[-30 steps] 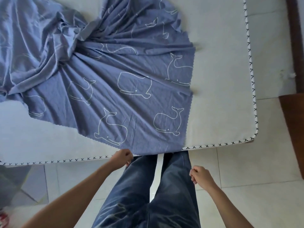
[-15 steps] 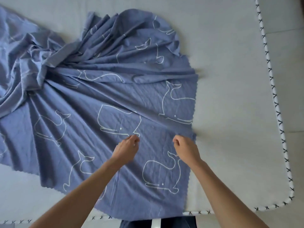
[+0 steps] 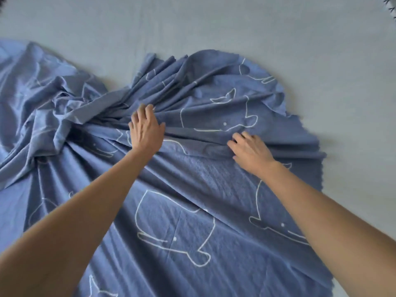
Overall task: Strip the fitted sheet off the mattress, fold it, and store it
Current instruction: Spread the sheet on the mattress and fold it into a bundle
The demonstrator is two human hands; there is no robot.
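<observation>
Spread flat, your left hand (image 3: pixel 146 130) presses the gathered pleats of the fitted sheet (image 3: pixel 182 211), crumpled on the mattress (image 3: pixel 235 26); your right hand (image 3: pixel 251 152) curls onto a fold, pinching or not I cannot tell. Drag one layer alone and the bunch probably tightens.

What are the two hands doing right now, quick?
Left hand: open, fingers spread, pressing the blue whale-print fabric sheet.
Right hand: fingers bent on a sheet fold; grip cannot be told.
</observation>
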